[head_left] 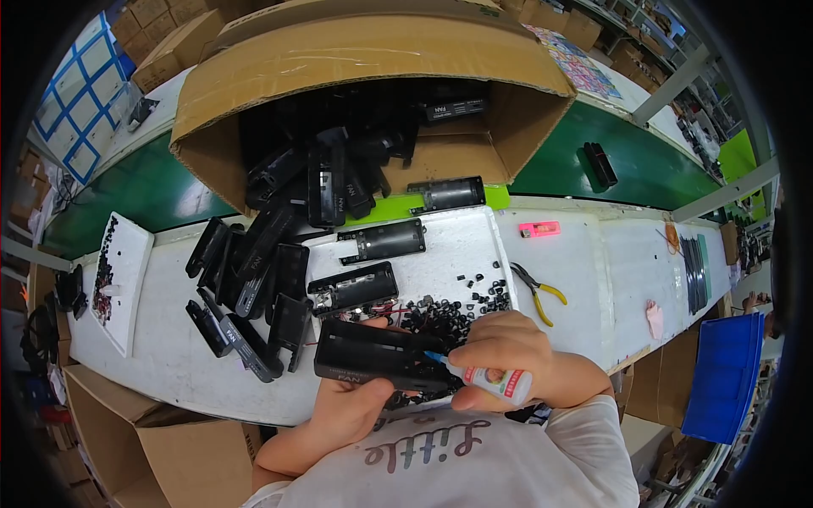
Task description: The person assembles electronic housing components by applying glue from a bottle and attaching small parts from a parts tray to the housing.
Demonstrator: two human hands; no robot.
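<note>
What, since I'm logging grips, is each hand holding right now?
Left hand: closed, holding a black plastic housing.
Right hand: closed, holding a blue-tipped white bottle.

- pale block letters on the held black casing [364, 349], same deal on the piled casings [264, 254]
- red print on the white bottle [504, 383]
- loopy script across the white shirt [525, 457]

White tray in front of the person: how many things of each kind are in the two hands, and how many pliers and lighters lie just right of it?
Black plastic housing, in the left hand: 1
White blue-tipped squeeze bottle, in the right hand: 1
Yellow-handled pliers: 1
Pink lighter: 1
Total: 4
</note>
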